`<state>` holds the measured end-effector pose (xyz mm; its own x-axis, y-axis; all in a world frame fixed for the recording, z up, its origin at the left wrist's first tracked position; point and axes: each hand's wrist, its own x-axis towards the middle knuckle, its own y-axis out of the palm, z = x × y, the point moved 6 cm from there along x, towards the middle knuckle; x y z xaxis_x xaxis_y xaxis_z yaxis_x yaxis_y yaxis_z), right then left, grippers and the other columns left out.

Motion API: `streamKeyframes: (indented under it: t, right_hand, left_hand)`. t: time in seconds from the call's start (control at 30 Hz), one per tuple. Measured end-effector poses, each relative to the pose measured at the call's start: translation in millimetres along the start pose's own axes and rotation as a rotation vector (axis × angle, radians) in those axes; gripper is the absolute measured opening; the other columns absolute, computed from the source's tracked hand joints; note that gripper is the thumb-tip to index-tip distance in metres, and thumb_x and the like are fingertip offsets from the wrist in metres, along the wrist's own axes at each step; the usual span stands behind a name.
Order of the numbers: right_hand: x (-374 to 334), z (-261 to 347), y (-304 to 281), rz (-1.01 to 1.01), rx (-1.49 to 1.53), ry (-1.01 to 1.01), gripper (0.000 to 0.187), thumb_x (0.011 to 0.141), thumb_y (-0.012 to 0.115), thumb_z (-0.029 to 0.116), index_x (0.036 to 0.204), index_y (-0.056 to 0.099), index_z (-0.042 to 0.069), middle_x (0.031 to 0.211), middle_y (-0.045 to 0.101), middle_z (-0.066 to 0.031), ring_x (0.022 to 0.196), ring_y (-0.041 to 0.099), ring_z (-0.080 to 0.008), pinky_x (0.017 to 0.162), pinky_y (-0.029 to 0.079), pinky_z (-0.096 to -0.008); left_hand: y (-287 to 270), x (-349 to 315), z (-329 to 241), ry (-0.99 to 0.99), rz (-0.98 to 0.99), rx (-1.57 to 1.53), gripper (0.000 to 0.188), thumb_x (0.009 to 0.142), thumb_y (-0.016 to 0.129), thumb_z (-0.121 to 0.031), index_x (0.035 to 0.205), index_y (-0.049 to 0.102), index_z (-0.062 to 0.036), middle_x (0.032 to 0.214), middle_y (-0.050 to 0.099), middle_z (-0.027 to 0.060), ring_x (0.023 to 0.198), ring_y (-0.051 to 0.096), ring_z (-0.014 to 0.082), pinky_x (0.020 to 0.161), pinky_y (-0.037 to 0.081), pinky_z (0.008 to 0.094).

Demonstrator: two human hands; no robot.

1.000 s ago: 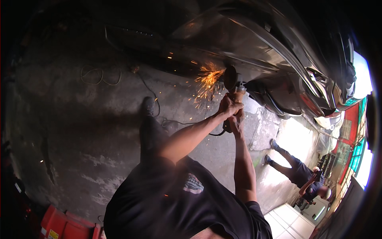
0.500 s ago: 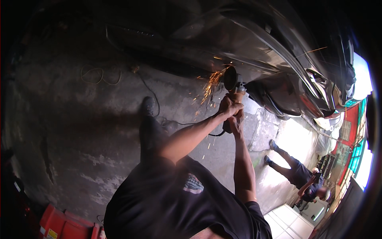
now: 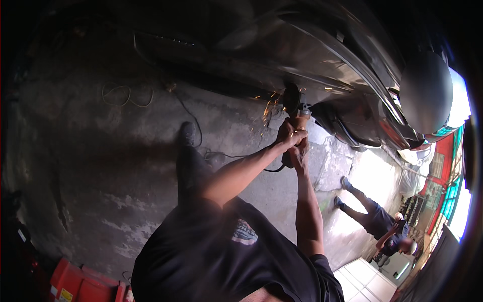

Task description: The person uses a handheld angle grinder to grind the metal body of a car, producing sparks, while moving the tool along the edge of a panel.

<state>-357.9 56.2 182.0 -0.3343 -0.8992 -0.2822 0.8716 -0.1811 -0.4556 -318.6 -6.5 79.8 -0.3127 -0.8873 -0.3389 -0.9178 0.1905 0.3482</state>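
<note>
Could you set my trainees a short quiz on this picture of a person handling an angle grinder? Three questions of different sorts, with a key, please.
1. True or false: the left hand and the right hand both hold the angle grinder.
2. In the picture, where do most of the sparks show, relative to the grinder's disc?
A) To its left
B) To its right
C) Directly above it
3. Fill in the colour: the large object at the picture's lower left is ____.

Key: 1. True. 2. A. 3. Red.
</note>
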Motion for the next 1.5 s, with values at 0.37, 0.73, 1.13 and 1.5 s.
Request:
streamKeyframes:
  t: [0.37,0.73,1.13,1.5]
  right_hand:
    - [4.8,-14.5,-9.2,-0.002,0.016,-0.044,0.064,0.078,0.079,0.024,0.13,0.05,0.001,0.12,0.063,-0.0114,0.11,0.06,-0.0199,0.096,0.049,-0.0341]
    - [5.7,-7.1,-5.2,-0.014,-0.019,-0.048,0.064,0.08,0.079,0.025,0.133,0.051,0.002,0.119,0.064,-0.0118,0.108,0.061,-0.02,0.09,0.051,-0.0328]
    - [-58.2,-25.9,1.7,-0.185,0.199,-0.061,0.064,0.081,0.078,0.036,0.124,0.053,-0.003,0.103,0.064,-0.0099,0.09,0.063,-0.018,0.073,0.053,-0.0321]
    - [-121.5,-46.1,43.6,-0.325,0.564,0.262,0.059,0.079,0.075,0.03,0.121,0.052,-0.003,0.102,0.063,-0.0116,0.086,0.065,-0.0179,0.074,0.055,-0.0331]
  left_hand:
    - [3.6,-5.6,-17.5,0.098,-0.058,0.065,0.055,0.075,0.077,-0.012,0.127,0.066,-0.005,0.093,0.069,0.0049,0.08,0.066,0.0148,0.068,0.053,0.0304]
    - [-2.0,-1.1,-15.8,0.032,-0.061,0.061,0.051,0.074,0.079,-0.017,0.122,0.068,-0.0034,0.097,0.071,0.009,0.083,0.067,0.0175,0.072,0.054,0.0329]
    - [-3.6,-49.7,-6.1,-0.052,0.268,0.355,0.087,0.069,0.083,-0.046,0.122,0.047,0.0123,0.111,0.066,0.0301,0.101,0.069,0.0395,0.087,0.055,0.0437]
    - [-32.6,-101.3,-7.4,-0.41,0.445,0.524,0.072,0.072,0.084,-0.031,0.114,0.05,0.0156,0.101,0.064,0.0229,0.089,0.069,0.0286,0.071,0.057,0.0397]
